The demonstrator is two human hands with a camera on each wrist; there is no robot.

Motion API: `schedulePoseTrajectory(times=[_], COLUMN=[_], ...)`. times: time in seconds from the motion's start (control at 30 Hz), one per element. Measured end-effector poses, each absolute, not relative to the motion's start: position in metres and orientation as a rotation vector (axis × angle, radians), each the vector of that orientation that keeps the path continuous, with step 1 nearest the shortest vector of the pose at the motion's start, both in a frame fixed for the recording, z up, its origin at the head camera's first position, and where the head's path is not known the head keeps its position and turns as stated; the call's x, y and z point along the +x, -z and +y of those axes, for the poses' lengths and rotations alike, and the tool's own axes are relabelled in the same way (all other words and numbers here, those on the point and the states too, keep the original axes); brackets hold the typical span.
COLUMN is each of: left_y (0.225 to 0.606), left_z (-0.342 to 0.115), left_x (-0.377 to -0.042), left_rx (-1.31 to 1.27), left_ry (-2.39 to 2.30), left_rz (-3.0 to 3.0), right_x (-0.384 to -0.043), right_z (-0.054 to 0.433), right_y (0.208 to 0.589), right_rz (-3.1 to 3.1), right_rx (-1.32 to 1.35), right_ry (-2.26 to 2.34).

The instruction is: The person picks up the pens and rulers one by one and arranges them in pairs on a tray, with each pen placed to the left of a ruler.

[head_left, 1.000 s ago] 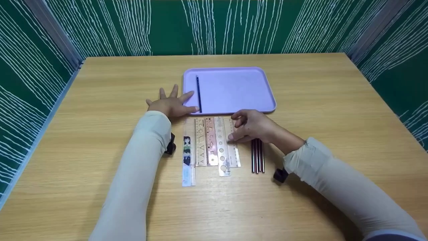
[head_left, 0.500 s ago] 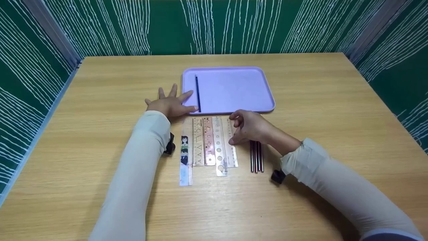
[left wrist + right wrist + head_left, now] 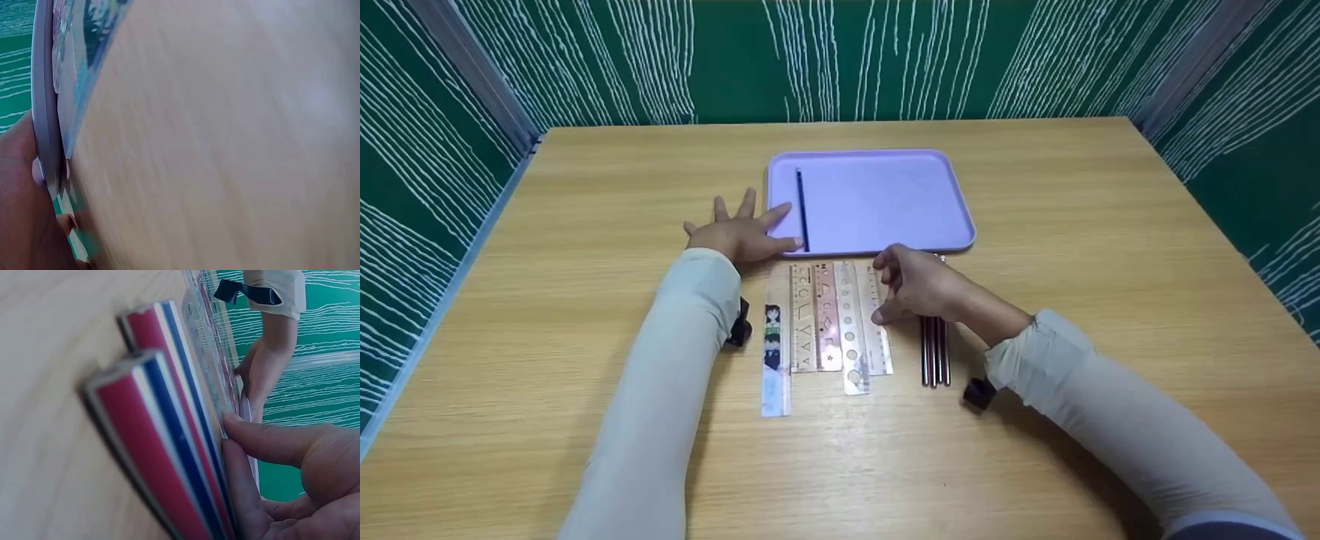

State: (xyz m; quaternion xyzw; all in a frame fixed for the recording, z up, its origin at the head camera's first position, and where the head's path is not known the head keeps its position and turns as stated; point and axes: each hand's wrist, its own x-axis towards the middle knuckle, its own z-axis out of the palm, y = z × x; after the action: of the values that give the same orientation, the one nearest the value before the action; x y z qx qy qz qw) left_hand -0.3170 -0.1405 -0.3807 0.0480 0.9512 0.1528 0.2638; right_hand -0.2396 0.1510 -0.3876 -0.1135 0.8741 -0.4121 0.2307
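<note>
My left hand (image 3: 739, 236) lies spread at the left end of the purple tray (image 3: 885, 202), thumb over its near left corner. That thumb's tip is right at the lower end of a dark pencil (image 3: 802, 210) lying in the tray. Several clear plastic rulers stand side by side below the tray, one pinkish (image 3: 828, 322) and one with a cartoon picture (image 3: 773, 337). My right hand (image 3: 919, 281) holds the rightmost ruler (image 3: 877, 349) by its upper part with bent fingers and thumb. Beneath this hand lie several striped pencils (image 3: 152, 439).
The wooden table (image 3: 1035, 225) carries everything and ends at a green wall (image 3: 735, 60) with white streaks. Black wrist cameras hang under both sleeves, the right camera (image 3: 979, 394) close to the striped pencils.
My right thumb has slid slightly down toward the right edge of the rightmost ruler. The head view has shifted a little; my left hand, the tray and the pencils keep their places.
</note>
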Motion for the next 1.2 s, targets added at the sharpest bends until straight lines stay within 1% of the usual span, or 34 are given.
schedulePoseTrajectory(times=[0.23,0.53,0.97,1.2], left_y=[0.3797,0.3738,0.3772,0.3777], left_z=[-0.1386,-0.1360,-0.1382,-0.1398], left_x=[-0.3170,-0.3188,-0.3189,-0.3177], left_rx=[0.123,0.115,0.107,0.097], left_ry=[-0.419,-0.414,-0.435,-0.438], left_rz=[2.563,2.564,2.562,2.553], right_x=[-0.2387,-0.2390,-0.2405,-0.2396], right_z=[0.1543,0.1546,0.1546,0.1523], right_y=[0.3890,0.3865,0.3913,0.3926], right_rz=[2.367,2.442,2.490,2.498], right_rx=[-0.346,-0.398,-0.467,-0.456], right_ry=[1.190,1.139,1.062,1.049])
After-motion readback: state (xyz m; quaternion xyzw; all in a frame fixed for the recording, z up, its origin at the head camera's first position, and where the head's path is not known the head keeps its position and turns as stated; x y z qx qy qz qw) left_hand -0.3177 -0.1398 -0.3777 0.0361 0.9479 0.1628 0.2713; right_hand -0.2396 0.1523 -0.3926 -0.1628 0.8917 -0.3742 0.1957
